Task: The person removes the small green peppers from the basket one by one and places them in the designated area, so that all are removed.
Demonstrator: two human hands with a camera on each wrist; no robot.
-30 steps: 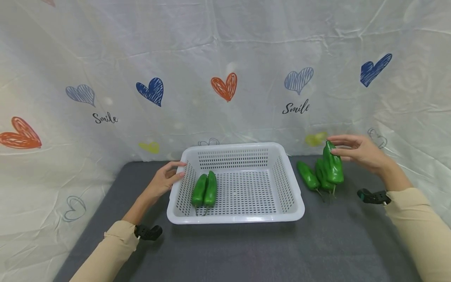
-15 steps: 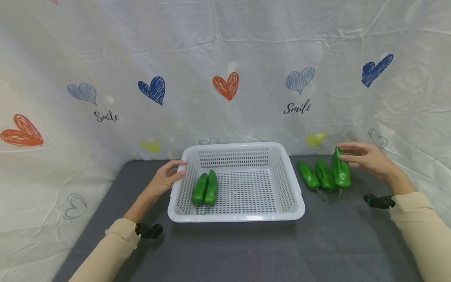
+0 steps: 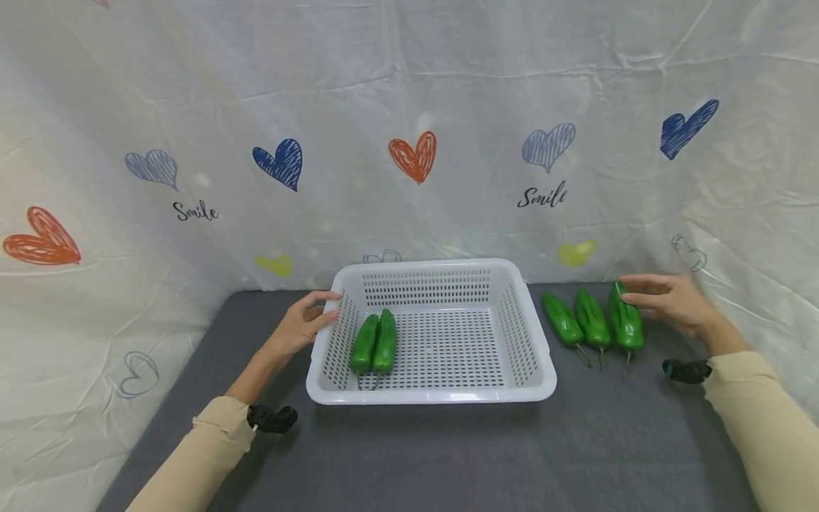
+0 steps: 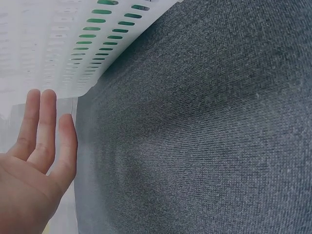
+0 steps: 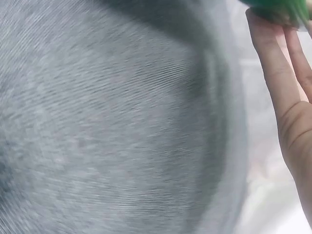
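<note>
At the right hand (image 3: 675,304), only the head view shows three peppers (image 3: 592,323).

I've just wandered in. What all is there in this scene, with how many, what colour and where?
Basket: one, white, on the table
Peppers inside: two, green, side by side toward the basket's left
Peppers outside: three, green, in a row right of the basket
Table: one, dark grey
Sheet: white, behind the table
Hearts: several; blue, orange, yellow, grey; on the sheet
"Smile" words: two, black, on the sheet
Wristbands: two, black, one per wrist
Sleeves: two, beige
Left hand: one, at the basket's left rim
Right hand: one, pinching the rightmost pepper's top
</note>
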